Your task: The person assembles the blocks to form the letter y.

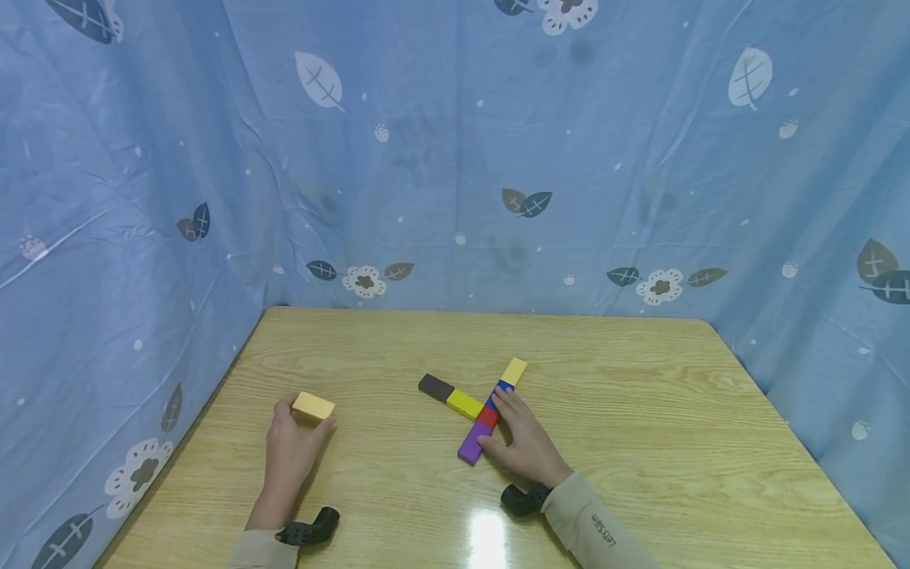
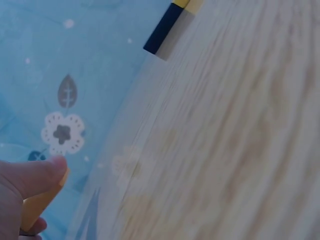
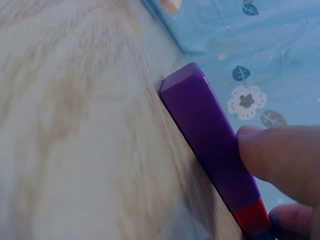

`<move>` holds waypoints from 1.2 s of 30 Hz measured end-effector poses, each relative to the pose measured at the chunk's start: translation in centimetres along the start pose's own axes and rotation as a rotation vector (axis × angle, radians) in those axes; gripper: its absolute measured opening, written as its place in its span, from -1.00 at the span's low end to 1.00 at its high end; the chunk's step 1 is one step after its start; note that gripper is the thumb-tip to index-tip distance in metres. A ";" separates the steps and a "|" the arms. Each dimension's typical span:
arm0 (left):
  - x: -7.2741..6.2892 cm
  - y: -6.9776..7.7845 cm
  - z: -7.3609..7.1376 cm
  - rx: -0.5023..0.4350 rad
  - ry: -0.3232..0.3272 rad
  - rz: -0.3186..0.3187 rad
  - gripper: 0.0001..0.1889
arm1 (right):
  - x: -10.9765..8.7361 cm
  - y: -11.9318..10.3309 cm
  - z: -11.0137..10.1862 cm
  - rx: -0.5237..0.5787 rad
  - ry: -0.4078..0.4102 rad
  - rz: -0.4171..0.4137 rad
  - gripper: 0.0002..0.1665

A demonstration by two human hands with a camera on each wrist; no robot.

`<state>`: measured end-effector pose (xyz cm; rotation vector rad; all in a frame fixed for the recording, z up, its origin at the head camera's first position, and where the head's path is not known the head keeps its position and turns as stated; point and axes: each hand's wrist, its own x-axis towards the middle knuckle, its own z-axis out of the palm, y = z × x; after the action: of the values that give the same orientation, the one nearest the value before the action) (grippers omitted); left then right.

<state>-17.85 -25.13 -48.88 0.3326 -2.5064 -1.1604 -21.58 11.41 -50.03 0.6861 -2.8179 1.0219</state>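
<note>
On the table my left hand (image 1: 290, 450) pinches a pale yellow-orange block (image 1: 313, 405) between thumb and fingers. The same block (image 2: 42, 202) shows under the thumb in the left wrist view. My right hand (image 1: 524, 441) lies over a slanted row of blocks: pale yellow (image 1: 514, 371), blue (image 1: 504, 386), red (image 1: 487, 416) and purple (image 1: 474, 442). Its fingertips touch the blue block, and its thumb touches the purple block (image 3: 210, 140). A bright yellow block (image 1: 465, 405) and a black block (image 1: 436, 387) branch left from the row near the red one.
The wooden table (image 1: 384, 490) extends around the blocks. Behind it and along its sides hangs a blue patterned curtain (image 1: 441, 158). A black wrist device (image 1: 310, 528) sits on my left wrist and another dark device (image 1: 524, 500) on my right.
</note>
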 end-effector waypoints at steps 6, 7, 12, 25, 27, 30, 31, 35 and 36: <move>0.0 0.2 0.2 -0.043 -0.013 0.017 -0.19 | 0.0 0.0 0.0 -0.003 0.000 -0.001 -0.08; 0.1 0.2 0.3 -0.046 -0.033 0.015 -0.18 | 0.0 0.0 0.0 -0.003 0.003 -0.004 -0.08; 0.1 0.1 0.8 -0.087 -0.207 0.044 -0.10 | 0.0 0.1 0.0 -0.014 0.009 -0.005 -0.09; -1.5 1.6 3.2 -0.165 -0.348 0.212 -0.12 | -0.1 0.0 0.0 -0.019 -0.004 0.012 -0.08; -1.7 1.9 3.5 -0.182 -0.357 0.220 -0.12 | -0.1 0.0 0.0 -0.021 -0.003 0.012 -0.08; -1.9 2.4 3.8 -0.215 -0.382 0.235 -0.16 | 0.0 0.0 0.0 -0.020 0.000 0.008 -0.08; -2.1 2.6 3.9 -0.220 -0.392 0.243 -0.17 | 0.0 0.0 0.0 -0.021 -0.001 0.007 -0.08; -2.5 3.1 4.2 -0.244 -0.437 0.266 -0.19 | 0.0 -0.1 0.0 -0.025 -0.005 0.010 -0.08; -2.6 3.3 4.3 -0.238 -0.444 0.271 -0.19 | -0.1 -0.1 0.0 -0.025 -0.006 0.012 -0.08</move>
<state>-17.42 -19.21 -49.50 -0.3559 -2.6163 -1.5256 -21.50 11.42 -49.98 0.6721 -2.8381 0.9870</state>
